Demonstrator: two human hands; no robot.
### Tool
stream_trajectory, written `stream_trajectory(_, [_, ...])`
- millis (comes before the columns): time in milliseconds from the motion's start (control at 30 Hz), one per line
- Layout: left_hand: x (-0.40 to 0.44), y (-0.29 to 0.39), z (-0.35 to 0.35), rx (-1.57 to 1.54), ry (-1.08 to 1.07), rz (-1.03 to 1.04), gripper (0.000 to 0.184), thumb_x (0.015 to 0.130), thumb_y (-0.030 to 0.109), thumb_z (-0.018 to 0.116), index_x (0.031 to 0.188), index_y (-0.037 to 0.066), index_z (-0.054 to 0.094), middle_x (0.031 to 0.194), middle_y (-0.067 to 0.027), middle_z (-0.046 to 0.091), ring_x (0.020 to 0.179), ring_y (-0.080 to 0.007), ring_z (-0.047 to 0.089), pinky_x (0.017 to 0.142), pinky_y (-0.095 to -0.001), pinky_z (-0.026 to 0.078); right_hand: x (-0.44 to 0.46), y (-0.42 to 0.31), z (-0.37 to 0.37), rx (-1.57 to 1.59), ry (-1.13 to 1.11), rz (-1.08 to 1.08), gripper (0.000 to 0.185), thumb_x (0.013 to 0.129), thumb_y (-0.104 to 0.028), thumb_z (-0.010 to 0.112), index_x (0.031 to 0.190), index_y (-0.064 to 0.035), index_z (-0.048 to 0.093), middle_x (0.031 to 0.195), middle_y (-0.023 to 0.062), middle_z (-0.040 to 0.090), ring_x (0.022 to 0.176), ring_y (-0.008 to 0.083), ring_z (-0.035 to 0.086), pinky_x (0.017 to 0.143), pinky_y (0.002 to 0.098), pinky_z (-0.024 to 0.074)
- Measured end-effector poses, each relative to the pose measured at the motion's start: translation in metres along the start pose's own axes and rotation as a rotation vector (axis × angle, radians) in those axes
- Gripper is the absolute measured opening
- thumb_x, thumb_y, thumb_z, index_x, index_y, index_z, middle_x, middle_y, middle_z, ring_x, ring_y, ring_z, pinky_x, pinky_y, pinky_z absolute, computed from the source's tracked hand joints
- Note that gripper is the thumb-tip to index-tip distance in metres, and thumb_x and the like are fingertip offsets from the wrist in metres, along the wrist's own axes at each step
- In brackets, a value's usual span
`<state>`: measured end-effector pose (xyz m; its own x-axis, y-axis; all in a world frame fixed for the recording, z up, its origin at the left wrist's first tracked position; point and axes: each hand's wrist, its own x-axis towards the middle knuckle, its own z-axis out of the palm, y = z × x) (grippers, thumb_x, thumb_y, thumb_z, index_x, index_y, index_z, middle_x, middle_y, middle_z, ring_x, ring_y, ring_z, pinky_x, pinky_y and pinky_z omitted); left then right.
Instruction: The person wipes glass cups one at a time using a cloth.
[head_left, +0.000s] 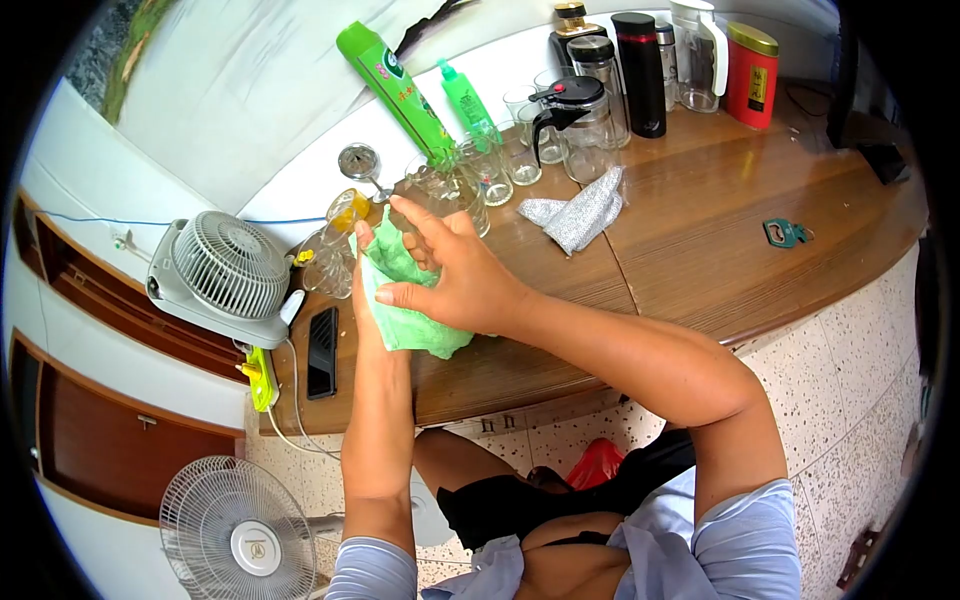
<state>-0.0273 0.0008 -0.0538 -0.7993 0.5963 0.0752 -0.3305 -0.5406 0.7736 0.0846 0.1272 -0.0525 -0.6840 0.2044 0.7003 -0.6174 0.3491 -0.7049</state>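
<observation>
The person's left hand point(363, 300) is supporting a light-green soft cloth point(418, 320) over the near left part of a brown wooden table point(700, 240); most of its fingers are hidden behind the cloth, so whether they are closed on it cannot be told. The right hand point(455, 268) is reaching over from the other side, its thumb touching the cloth, its index finger stretching out apart from the thumb and its other fingers bending. Just beyond the hands, a group of clear drinking glasses point(490, 172) is standing near a clear glass teapot with a black lid and handle point(590, 135). A crumpled silver-grey textured cloth point(578, 212) is lying in front of the teapot. Behind the glasses, a tall bright-green bottle point(400, 95) is leaning at an angle in view, with a smaller green spray bottle point(466, 100) beside it. To the left of the hands, a black rectangular phone point(322, 353) is lying near the table's edge, close to a grey-white plastic fan point(232, 262).
</observation>
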Motion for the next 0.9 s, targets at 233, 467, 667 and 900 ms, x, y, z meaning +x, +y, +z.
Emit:
stream_trajectory(233, [-0.009, 0.004, 0.028, 0.151, 0.011, 0.071, 0.059, 0.101, 0.064, 0.063, 0.087, 0.007, 0.061, 0.074, -0.0102, 0.062, 0.071, -0.0233, 0.064, 0.070, -0.0397, 0.058, 0.007, -0.006, -0.013, 0.114, -0.115, 0.148, 0.102, 0.081, -0.040, 0.093, 0.161, -0.0033, 0.041, 0.110, 0.0180, 0.062, 0.103, 0.0229, 0.054, 0.093, 0.0360, 0.0510])
stream_trajectory(467, [-0.009, 0.002, 0.020, -0.011, 0.146, -0.009, 0.060, 0.101, 0.068, 0.060, 0.095, 0.008, 0.061, 0.091, -0.0150, 0.065, 0.089, -0.0300, 0.069, 0.078, -0.0456, 0.061, 0.006, -0.016, -0.015, 0.239, -0.039, 0.260, 0.080, 0.088, -0.039, 0.087, 0.140, 0.0069, 0.046, 0.097, 0.0199, 0.068, 0.089, 0.0291, 0.068, 0.084, 0.0413, 0.0560])
stream_trajectory(667, [-0.017, -0.001, 0.038, 0.018, 0.060, 0.116, 0.069, 0.105, 0.070, 0.049, 0.126, 0.006, 0.062, 0.103, -0.0123, 0.069, 0.089, -0.0253, 0.070, 0.074, -0.0389, 0.060, 0.009, 0.005, -0.008, 0.364, -0.121, 0.252, 0.066, 0.098, -0.031, 0.079, 0.140, 0.0046, 0.043, 0.103, 0.0161, 0.066, 0.089, 0.0226, 0.067, 0.085, 0.0365, 0.0555])
stream_trajectory(900, [-0.020, 0.007, 0.033, 0.190, -0.096, 0.178, 0.070, 0.106, 0.070, 0.047, 0.120, 0.003, 0.061, 0.108, -0.0117, 0.064, 0.091, -0.0229, 0.066, 0.077, -0.0375, 0.059, 0.005, -0.001, -0.006, 0.103, -0.051, 0.149, 0.060, 0.101, -0.031, 0.077, 0.140, 0.0046, 0.048, 0.101, 0.0112, 0.065, 0.089, 0.0178, 0.064, 0.082, 0.0324, 0.0548])
